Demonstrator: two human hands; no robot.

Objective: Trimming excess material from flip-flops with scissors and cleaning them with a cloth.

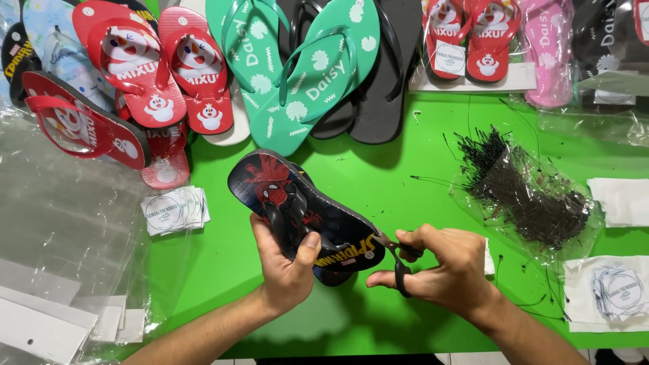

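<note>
The left hand (287, 267) has its fingers clamped around a pair of dark printed flip-flops (301, 213), long axis running from the worktop's (378, 182) far left toward the right hand (443, 270), whose fingers grip black scissors (400, 260) at the heel end.

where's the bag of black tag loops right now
In the head view, the clear bag of black loops lies on the green table at the right, just beyond the right hand, with white paper tags to its right.
</note>
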